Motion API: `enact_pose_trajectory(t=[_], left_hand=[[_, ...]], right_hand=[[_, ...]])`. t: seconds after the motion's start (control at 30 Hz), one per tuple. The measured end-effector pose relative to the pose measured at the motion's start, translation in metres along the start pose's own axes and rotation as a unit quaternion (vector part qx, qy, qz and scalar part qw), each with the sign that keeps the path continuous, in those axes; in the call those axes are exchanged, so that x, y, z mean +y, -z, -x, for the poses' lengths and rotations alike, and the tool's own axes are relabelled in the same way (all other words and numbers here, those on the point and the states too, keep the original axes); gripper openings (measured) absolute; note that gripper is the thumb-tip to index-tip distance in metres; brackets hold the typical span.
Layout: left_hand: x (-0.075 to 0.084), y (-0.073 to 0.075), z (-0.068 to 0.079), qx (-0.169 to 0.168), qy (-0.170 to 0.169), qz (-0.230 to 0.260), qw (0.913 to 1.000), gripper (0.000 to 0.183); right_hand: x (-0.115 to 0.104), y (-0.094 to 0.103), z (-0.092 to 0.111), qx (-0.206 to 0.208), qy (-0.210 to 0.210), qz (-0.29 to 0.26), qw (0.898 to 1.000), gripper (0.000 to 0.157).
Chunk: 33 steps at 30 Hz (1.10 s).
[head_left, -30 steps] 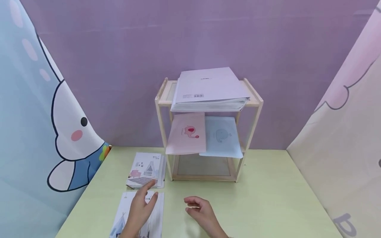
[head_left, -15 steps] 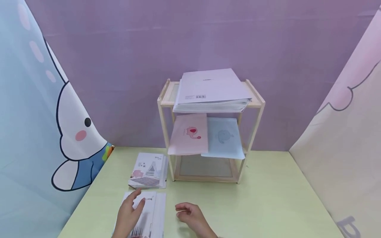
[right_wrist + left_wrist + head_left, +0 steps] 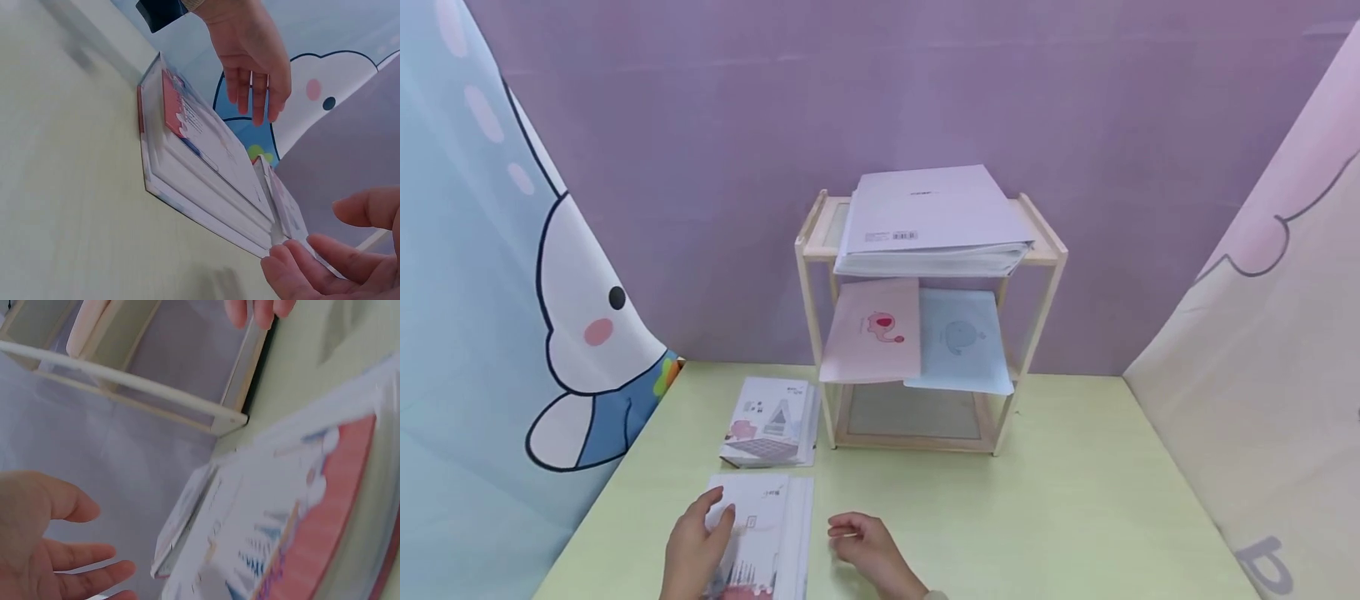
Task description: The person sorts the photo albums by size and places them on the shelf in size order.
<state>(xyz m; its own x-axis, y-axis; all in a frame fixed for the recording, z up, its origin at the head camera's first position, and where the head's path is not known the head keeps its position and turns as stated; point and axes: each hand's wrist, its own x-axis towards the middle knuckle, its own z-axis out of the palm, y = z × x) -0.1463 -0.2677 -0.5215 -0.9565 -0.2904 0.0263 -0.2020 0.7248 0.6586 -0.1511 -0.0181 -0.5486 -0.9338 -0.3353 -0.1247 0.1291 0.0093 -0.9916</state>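
Observation:
A stack of white picture books (image 3: 760, 533) lies at the front left, its top cover printed with a pink-and-red band and small drawings. Along its left side is my left hand (image 3: 694, 546), thumb and fingers apart and nothing in them. In the left wrist view the hand (image 3: 59, 544) stays beside the cover with a gap showing. My right hand (image 3: 874, 548) hovers just right of the stack, fingers loosely bent and holding nothing. The right wrist view shows the layered page edges of the stack (image 3: 200, 181) between the two hands.
Farther back lies a second pile of white books (image 3: 767, 421). Right of it stands a pale wooden shelf (image 3: 1037, 321), with large white albums (image 3: 936, 208) on top and pink (image 3: 872, 333) and blue (image 3: 962, 342) elephant-printed booklets on its middle level. Purple cloth (image 3: 700, 167) hangs behind.
My left hand has drawn back and left, from over the books to their left side. My right hand has shifted left toward the stack.

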Motion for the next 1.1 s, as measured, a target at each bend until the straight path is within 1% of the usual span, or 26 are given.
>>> enact_pose_trajectory(t=[0.07, 0.17, 0.33, 0.43, 0.57, 0.7, 0.87, 0.93, 1.0, 1.1], left_hand=[[-0.003, 0.002, -0.002, -0.02, 0.021, -0.003, 0.9996, 0.049], [-0.007, 0.006, -0.004, -0.039, 0.043, -0.013, 0.9982, 0.052], [-0.014, 0.01, -0.008, -0.037, 0.052, -0.019, 0.9978, 0.054], [-0.019, 0.013, -0.011, -0.039, 0.07, -0.022, 0.9966, 0.056], [-0.029, 0.015, -0.012, -0.054, 0.092, -0.031, 0.9938, 0.059], [-0.037, 0.014, -0.014, -0.066, 0.095, -0.041, 0.9925, 0.06], [-0.038, 0.011, -0.014, -0.048, 0.107, -0.03, 0.9927, 0.058], [-0.041, 0.011, -0.013, -0.05, 0.113, -0.026, 0.992, 0.058], [-0.044, 0.011, -0.013, -0.062, 0.119, -0.025, 0.9906, 0.059], [-0.047, 0.01, -0.012, -0.089, 0.13, -0.022, 0.9872, 0.062]], right_hand=[[0.002, -0.001, 0.0, -0.001, -0.007, -0.008, 1.0, 0.03], [0.003, -0.004, -0.001, -0.006, -0.02, -0.018, 1.0, 0.029], [0.004, -0.008, -0.003, -0.004, -0.036, -0.022, 0.999, 0.03], [0.006, -0.011, -0.006, 0.001, -0.041, -0.03, 0.999, 0.031], [0.009, -0.016, -0.008, -0.002, -0.035, -0.04, 0.999, 0.036], [0.011, -0.021, -0.011, 0.001, -0.037, -0.033, 0.999, 0.041], [0.011, -0.027, -0.017, 0.018, -0.063, -0.036, 0.997, 0.043], [0.011, -0.029, -0.018, 0.024, -0.069, -0.042, 0.996, 0.044], [0.011, -0.031, -0.018, 0.028, -0.069, -0.044, 0.996, 0.046], [0.011, -0.035, -0.017, 0.035, -0.068, -0.042, 0.996, 0.049]])
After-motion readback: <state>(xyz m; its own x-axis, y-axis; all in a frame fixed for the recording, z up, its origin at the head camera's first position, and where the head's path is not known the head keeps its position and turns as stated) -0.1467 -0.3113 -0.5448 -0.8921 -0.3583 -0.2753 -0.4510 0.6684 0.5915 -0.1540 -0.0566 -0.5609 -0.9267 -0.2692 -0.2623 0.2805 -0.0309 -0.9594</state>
